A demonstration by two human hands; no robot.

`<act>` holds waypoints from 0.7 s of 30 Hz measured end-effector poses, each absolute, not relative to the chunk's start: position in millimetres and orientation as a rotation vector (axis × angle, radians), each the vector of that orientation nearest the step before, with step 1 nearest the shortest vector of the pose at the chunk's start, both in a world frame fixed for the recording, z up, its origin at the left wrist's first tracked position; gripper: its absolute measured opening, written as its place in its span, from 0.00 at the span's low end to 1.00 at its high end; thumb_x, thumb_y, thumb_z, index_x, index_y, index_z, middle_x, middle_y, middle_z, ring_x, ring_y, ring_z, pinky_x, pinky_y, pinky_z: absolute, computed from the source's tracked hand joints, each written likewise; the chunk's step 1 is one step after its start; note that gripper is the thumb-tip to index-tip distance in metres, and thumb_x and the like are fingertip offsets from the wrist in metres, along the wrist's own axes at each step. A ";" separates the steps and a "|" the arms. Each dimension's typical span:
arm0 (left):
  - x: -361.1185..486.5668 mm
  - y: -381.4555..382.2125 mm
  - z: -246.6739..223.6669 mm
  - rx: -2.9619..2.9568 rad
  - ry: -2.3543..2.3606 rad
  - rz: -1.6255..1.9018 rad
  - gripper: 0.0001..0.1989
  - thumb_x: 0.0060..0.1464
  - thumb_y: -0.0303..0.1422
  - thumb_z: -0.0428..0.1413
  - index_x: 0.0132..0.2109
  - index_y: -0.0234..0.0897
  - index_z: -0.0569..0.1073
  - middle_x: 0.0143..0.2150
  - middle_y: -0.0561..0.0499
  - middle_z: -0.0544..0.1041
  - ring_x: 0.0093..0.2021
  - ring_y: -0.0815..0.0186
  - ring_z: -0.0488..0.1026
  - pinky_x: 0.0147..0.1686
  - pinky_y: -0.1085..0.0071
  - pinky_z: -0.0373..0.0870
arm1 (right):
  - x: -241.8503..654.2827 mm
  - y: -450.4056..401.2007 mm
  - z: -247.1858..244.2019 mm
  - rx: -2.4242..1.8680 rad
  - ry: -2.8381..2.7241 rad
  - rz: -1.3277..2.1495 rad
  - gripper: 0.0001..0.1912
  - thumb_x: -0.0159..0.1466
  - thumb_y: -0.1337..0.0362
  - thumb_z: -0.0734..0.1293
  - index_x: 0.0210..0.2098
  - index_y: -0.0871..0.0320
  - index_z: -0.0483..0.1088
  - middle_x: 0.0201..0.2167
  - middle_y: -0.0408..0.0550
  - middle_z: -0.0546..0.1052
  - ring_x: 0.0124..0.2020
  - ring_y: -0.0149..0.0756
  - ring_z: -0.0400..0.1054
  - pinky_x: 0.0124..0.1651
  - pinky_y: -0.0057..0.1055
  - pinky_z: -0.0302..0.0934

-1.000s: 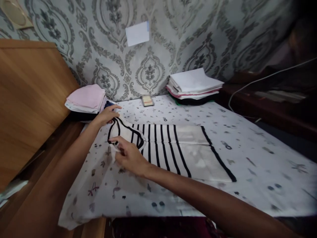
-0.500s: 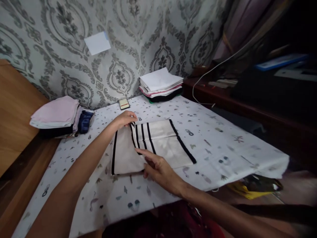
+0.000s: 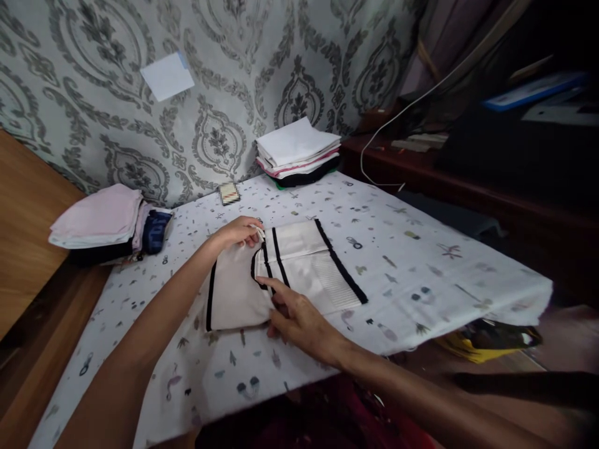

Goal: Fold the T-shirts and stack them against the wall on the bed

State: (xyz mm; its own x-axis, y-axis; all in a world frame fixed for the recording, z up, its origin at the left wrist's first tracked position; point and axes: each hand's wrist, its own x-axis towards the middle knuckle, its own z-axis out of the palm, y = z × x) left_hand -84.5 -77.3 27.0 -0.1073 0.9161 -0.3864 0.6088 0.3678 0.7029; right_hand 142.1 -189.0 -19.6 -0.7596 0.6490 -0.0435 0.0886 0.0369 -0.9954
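Note:
A cream garment [image 3: 236, 287] with black trim and black stripes lies folded on the patterned white cloth. My left hand [image 3: 241, 232] is closed on its far edge, pinching the light fabric between thumb and fingers. At the near side, my right hand [image 3: 299, 318] grips the fold. Its index finger stretches along the black-edged layer, while the other fingers curl at the near edge, partly hidden. Between the hands, the black edge of the upper layer bends in a curve. A ribbed panel [image 3: 339, 280] shows at the garment's right.
A pile of folded clothes [image 3: 297, 149], white on top, stands by the patterned wall. Another pile [image 3: 96, 218], pink on top, is at the left beside a wooden board [image 3: 32, 231]. A small card-like item [image 3: 229, 194] lies near the wall. A white cable [image 3: 374, 181] hangs at the right.
My left hand has shifted slightly right and nearer with the fabric. The black inner edge, nearly straight before, now curves, and one stripe is partly covered. My right hand has barely moved.

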 end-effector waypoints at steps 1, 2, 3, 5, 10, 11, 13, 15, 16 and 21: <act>-87.0 -78.6 26.7 1.336 1.796 0.477 0.13 0.53 0.27 0.57 0.47 0.36 0.74 0.27 0.52 0.76 0.23 0.70 0.73 0.19 0.78 0.54 | 142.0 -188.7 -18.9 -0.752 -1.892 1.785 0.33 0.63 0.73 0.59 0.67 0.55 0.57 0.25 0.36 0.68 0.24 0.29 0.71 0.24 0.24 0.61; -89.5 -79.8 26.0 1.345 1.773 0.484 0.15 0.52 0.26 0.56 0.48 0.36 0.73 0.28 0.52 0.76 0.24 0.70 0.73 0.19 0.78 0.54 | 141.6 -188.4 -17.8 -0.762 -1.892 1.797 0.32 0.64 0.71 0.60 0.67 0.55 0.57 0.25 0.36 0.68 0.23 0.29 0.71 0.23 0.24 0.62; -91.9 -80.8 24.9 1.361 1.750 0.497 0.17 0.51 0.26 0.56 0.50 0.35 0.72 0.29 0.52 0.76 0.24 0.70 0.73 0.19 0.78 0.54 | 141.1 -188.0 -16.3 -0.776 -1.896 1.804 0.31 0.65 0.69 0.61 0.67 0.56 0.56 0.25 0.36 0.68 0.22 0.29 0.71 0.23 0.24 0.62; -95.3 -82.2 21.9 1.421 1.713 0.530 0.20 0.51 0.25 0.55 0.52 0.35 0.70 0.30 0.52 0.75 0.25 0.69 0.74 0.19 0.78 0.55 | 139.8 -187.3 -12.8 -0.811 -1.908 1.816 0.30 0.65 0.67 0.61 0.66 0.57 0.56 0.24 0.36 0.69 0.21 0.29 0.70 0.23 0.25 0.63; -97.5 -94.6 13.2 1.717 1.738 0.627 0.19 0.54 0.28 0.53 0.54 0.37 0.69 0.36 0.50 0.77 0.33 0.65 0.76 0.27 0.74 0.67 | 138.2 -185.5 -6.8 -0.878 -1.848 1.915 0.30 0.64 0.71 0.60 0.66 0.59 0.55 0.23 0.35 0.69 0.21 0.31 0.72 0.25 0.28 0.68; -97.5 -102.4 11.9 1.798 1.771 0.650 0.18 0.55 0.29 0.53 0.54 0.38 0.69 0.38 0.49 0.78 0.36 0.64 0.77 0.32 0.72 0.70 | 138.8 -185.1 -6.4 -0.891 -1.827 1.937 0.31 0.64 0.72 0.60 0.66 0.59 0.55 0.24 0.35 0.69 0.21 0.31 0.72 0.25 0.28 0.69; -97.1 -126.1 10.9 1.961 1.844 0.686 0.17 0.57 0.31 0.51 0.54 0.39 0.69 0.44 0.47 0.79 0.43 0.61 0.77 0.43 0.66 0.73 | 140.3 -184.3 -6.8 -0.929 -1.786 1.976 0.31 0.64 0.73 0.60 0.66 0.59 0.54 0.24 0.34 0.69 0.21 0.31 0.72 0.25 0.28 0.69; -95.1 -159.1 12.0 2.083 1.911 0.691 0.17 0.61 0.34 0.49 0.57 0.40 0.67 0.51 0.45 0.78 0.51 0.58 0.75 0.51 0.62 0.72 | 141.7 -183.2 -8.8 -0.956 -1.743 2.007 0.31 0.63 0.73 0.60 0.65 0.58 0.54 0.23 0.34 0.69 0.21 0.30 0.72 0.24 0.26 0.69; -93.2 -177.5 13.0 2.117 1.943 0.674 0.18 0.64 0.36 0.47 0.58 0.40 0.66 0.54 0.44 0.77 0.55 0.58 0.74 0.54 0.61 0.71 | 142.0 -182.7 -10.3 -0.961 -1.721 2.022 0.31 0.63 0.74 0.60 0.65 0.58 0.54 0.23 0.33 0.69 0.20 0.30 0.72 0.24 0.26 0.69; -79.4 -254.9 9.7 2.258 2.007 0.416 0.24 0.69 0.45 0.41 0.65 0.40 0.62 0.67 0.42 0.67 0.66 0.56 0.65 0.63 0.58 0.64 | 139.5 -181.0 -18.1 -0.963 -1.645 2.073 0.31 0.62 0.73 0.61 0.64 0.57 0.55 0.21 0.32 0.67 0.20 0.32 0.73 0.24 0.27 0.69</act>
State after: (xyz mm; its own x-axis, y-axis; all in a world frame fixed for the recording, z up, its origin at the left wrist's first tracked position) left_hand -79.4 -254.9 9.7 0.0981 0.9852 0.1409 0.9601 -0.1310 0.2472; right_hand 139.5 -181.0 -18.1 -0.7198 0.6243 -0.3034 0.1538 -0.2827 -0.9468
